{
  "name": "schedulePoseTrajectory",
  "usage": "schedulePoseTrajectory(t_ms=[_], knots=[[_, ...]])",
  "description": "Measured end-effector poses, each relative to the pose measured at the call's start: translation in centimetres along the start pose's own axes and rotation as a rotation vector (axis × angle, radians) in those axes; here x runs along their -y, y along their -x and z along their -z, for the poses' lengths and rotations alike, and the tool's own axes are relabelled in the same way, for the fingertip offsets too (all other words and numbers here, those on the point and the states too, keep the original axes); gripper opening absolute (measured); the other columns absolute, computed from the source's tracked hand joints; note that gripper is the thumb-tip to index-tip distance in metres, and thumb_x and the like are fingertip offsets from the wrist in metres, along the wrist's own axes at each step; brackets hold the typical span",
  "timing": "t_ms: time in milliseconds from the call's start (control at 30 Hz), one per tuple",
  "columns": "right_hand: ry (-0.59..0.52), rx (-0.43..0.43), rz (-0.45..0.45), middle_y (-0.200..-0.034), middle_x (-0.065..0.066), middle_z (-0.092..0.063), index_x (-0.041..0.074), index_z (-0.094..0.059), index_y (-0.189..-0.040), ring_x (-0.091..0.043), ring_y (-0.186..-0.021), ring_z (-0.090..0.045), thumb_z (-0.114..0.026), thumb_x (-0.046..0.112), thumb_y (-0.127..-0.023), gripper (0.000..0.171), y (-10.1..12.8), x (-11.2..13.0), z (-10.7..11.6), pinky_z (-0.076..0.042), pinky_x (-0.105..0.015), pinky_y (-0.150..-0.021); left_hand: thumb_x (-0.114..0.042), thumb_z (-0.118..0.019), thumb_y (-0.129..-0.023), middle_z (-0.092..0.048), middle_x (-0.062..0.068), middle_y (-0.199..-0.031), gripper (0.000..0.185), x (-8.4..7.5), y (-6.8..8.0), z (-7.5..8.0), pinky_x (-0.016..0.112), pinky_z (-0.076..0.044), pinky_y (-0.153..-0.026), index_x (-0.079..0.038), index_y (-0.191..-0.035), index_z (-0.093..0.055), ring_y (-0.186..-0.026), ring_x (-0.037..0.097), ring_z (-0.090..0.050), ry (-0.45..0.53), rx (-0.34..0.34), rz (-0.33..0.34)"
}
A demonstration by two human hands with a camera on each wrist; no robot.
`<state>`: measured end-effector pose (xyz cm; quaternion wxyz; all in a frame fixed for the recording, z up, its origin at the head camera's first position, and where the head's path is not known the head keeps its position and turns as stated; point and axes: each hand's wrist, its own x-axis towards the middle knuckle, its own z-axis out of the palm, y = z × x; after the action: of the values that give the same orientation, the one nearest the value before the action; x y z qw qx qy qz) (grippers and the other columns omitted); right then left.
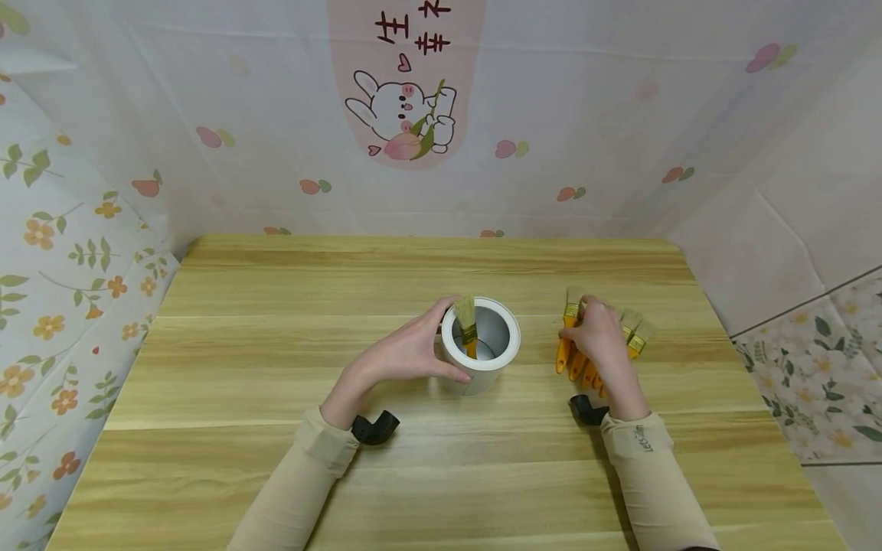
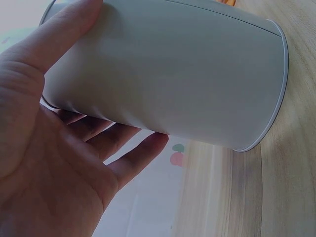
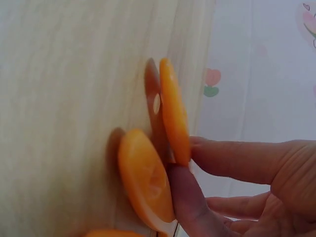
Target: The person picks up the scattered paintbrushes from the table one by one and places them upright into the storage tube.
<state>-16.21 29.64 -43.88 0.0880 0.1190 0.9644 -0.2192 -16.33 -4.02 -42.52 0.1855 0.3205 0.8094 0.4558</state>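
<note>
A white cylindrical cup (image 1: 480, 344) stands on the wooden table (image 1: 276, 306) with one orange-handled brush (image 1: 468, 325) inside it, bristles up. My left hand (image 1: 406, 352) grips the cup from the left; in the left wrist view the thumb and fingers (image 2: 123, 158) wrap round its wall (image 2: 168, 74). Several more orange-handled brushes (image 1: 572, 337) lie side by side to the right. My right hand (image 1: 598, 330) rests over them and pinches one orange handle (image 3: 174, 111) between thumb and fingertips, its end raised off the wood beside another handle (image 3: 145, 180).
Patterned cloth walls enclose the table at the back and both sides. Black wrist camera mounts (image 1: 375, 428) sit at both wrists. Bare wood stretches to the left, behind the cup and along the front edge.
</note>
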Motion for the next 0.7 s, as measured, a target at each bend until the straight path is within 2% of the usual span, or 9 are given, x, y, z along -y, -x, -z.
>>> schedulePoseTrajectory(t_ms=[133,200,300,367,500,700], knots=[[-0.018,0.006,0.023,-0.111,-0.033,-0.067,-0.016,-0.030,-0.153,-0.050,-0.105,-0.061,-0.076,0.016,-0.091,0.083,-0.2,-0.3,-0.1,-0.044,-0.066,-0.104,-0.034,-0.095,-0.072,-0.051,0.001,-0.145,0.109,0.0,0.0,0.0,0.047,-0.044,-0.115,-0.020,-0.156,-0.028,-0.135,0.019,-0.052,0.003,-0.004,-0.005],[-0.049,0.024,0.028,-0.103,-0.029,-0.068,-0.015,-0.028,-0.154,-0.043,-0.093,-0.065,-0.075,0.017,-0.091,0.084,-0.2,-0.4,0.0,-0.051,-0.060,-0.093,-0.034,-0.095,-0.072,-0.051,-0.001,-0.144,0.107,-0.1,0.0,0.0,0.046,-0.044,-0.115,-0.021,-0.156,-0.029,-0.134,0.018,-0.052,0.007,-0.002,-0.003],[-0.119,0.042,0.031,-0.103,-0.023,-0.066,-0.013,-0.026,-0.156,-0.031,-0.082,-0.066,-0.073,0.017,-0.093,0.084,-0.1,-0.4,0.5,-0.055,-0.045,-0.078,-0.034,-0.095,-0.072,-0.051,-0.002,-0.143,0.106,-0.2,0.0,0.0,0.045,-0.044,-0.115,-0.022,-0.155,-0.030,-0.134,0.018,-0.052,0.007,-0.004,-0.004],[-0.195,0.053,0.024,-0.111,-0.024,-0.060,-0.011,-0.023,-0.157,-0.028,-0.082,-0.067,-0.070,0.016,-0.094,0.083,0.2,-0.2,1.0,-0.056,-0.037,-0.070,-0.033,-0.095,-0.072,-0.051,-0.001,-0.143,0.106,-0.1,0.0,0.0,0.046,-0.044,-0.115,-0.021,-0.155,-0.029,-0.134,0.018,-0.052,0.007,-0.005,-0.005],[-0.335,0.015,0.049,-0.117,-0.022,-0.053,-0.007,-0.023,-0.158,-0.026,-0.084,-0.067,-0.067,0.010,-0.096,0.078,0.9,0.4,1.9,-0.062,-0.037,-0.069,-0.034,-0.095,-0.072,-0.050,0.001,-0.145,0.109,0.0,0.0,0.0,0.047,-0.043,-0.116,-0.019,-0.156,-0.028,-0.135,0.019,-0.052,-0.001,-0.007,-0.003],[-0.478,-0.120,0.125,-0.114,-0.014,-0.050,0.000,-0.024,-0.156,-0.007,-0.085,-0.057,-0.066,0.009,-0.098,0.072,2.2,1.7,3.1,-0.062,-0.027,-0.067,-0.035,-0.095,-0.072,-0.050,0.002,-0.146,0.111,0.0,0.0,0.0,0.048,-0.044,-0.115,-0.019,-0.157,-0.026,-0.135,0.020,-0.052,-0.008,-0.009,0.008]])
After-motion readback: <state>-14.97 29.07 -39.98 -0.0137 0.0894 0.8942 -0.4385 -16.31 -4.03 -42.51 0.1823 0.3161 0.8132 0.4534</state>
